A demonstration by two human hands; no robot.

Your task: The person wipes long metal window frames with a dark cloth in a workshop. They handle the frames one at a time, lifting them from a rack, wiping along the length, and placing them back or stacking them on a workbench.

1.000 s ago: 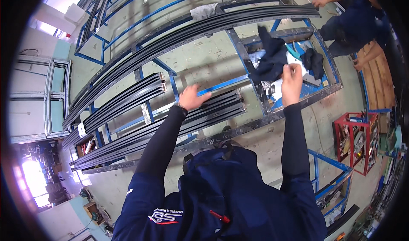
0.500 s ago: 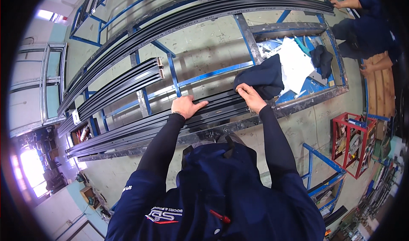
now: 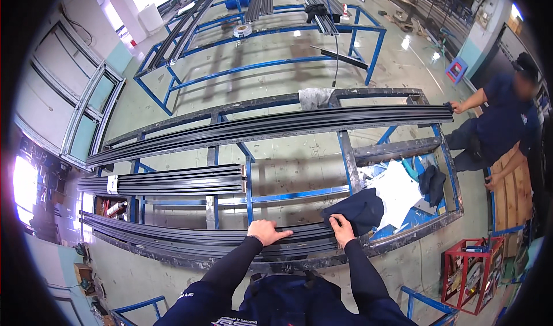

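On the near edge of the blue rack, our left hand (image 3: 268, 232) lies flat on the dark profiles (image 3: 190, 240), which run left to right. Our right hand (image 3: 342, 229), beside it, apparently pinches the navy cloth (image 3: 356, 208).

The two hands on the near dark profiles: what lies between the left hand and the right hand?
In the head view, only the dark metal profiles run between the left hand and the right hand, which grips a dark cloth; nothing else lies there.
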